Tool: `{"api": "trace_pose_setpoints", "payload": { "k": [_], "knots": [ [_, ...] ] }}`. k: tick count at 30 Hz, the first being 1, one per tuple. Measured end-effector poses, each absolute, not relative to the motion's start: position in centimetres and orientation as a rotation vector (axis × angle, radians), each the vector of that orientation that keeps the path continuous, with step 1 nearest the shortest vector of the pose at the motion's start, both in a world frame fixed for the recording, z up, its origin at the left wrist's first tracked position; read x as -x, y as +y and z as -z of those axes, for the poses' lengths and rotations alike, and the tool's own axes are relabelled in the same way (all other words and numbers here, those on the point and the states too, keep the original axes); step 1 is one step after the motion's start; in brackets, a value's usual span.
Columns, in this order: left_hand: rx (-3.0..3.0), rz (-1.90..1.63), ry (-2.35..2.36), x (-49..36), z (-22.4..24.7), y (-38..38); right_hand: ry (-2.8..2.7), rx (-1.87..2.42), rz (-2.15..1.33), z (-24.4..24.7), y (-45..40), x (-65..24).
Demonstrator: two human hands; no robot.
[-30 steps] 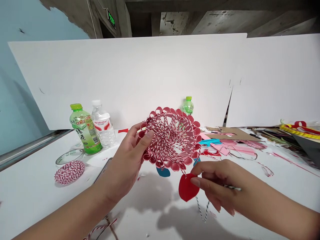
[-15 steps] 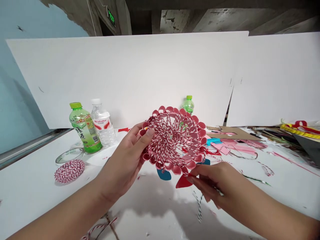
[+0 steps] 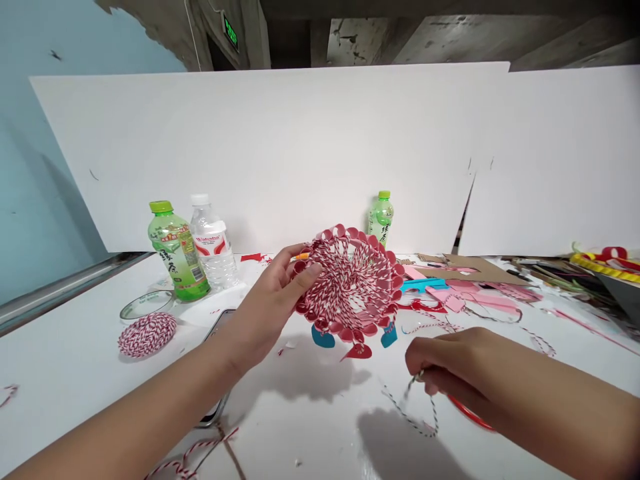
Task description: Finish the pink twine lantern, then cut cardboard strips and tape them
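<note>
My left hand (image 3: 280,290) grips the left edge of a round woven piece (image 3: 350,280), thumb on its face. Red-and-white twine spirals over it, and small red paper loops ring its rim. From its lower edge hang a red paper shape (image 3: 359,351) and two blue paper shapes (image 3: 323,337). My right hand (image 3: 450,363) is closed, to the lower right and apart from the woven piece. A dark-green-and-white string (image 3: 413,385) comes out of its fingers, with a loop of similar string near the table below.
At left stand a green tea bottle (image 3: 179,257) and a clear water bottle (image 3: 214,247), near a coil of red-and-white twine (image 3: 147,335) and a tape roll (image 3: 146,305). A phone (image 3: 213,413) lies under my left forearm. Pink paper scraps (image 3: 480,300) and cardboard (image 3: 470,269) lie at right.
My right hand has let go of the red paper shape and moved right and down, away from the woven piece. The woven piece has shifted slightly, and the view has turned a little left.
</note>
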State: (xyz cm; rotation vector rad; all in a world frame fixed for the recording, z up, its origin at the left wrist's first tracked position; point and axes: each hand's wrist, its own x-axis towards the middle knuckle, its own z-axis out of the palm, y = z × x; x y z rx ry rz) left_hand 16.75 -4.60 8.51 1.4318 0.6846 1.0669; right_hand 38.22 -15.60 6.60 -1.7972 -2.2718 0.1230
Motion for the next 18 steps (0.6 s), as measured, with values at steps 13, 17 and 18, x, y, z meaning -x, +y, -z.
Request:
{"api": "trace_pose_setpoints", "payload": {
  "k": [13, 17, 18],
  "knots": [
    [-1.310, -1.212, 0.677, -18.2, -7.7, -7.3, -2.043, 1.360, 0.297, -3.8, -14.5, -36.4],
    [-1.270, -1.234, 0.706, -18.4, -7.3, -7.8, -2.019, 1.367, 0.386, -3.9, -14.4, -36.6],
    [-1.269, -1.233, 0.700, -18.4, -7.3, -7.9, -2.020, 1.368, 0.390, -3.9, -14.4, -36.6]
  ]
}}
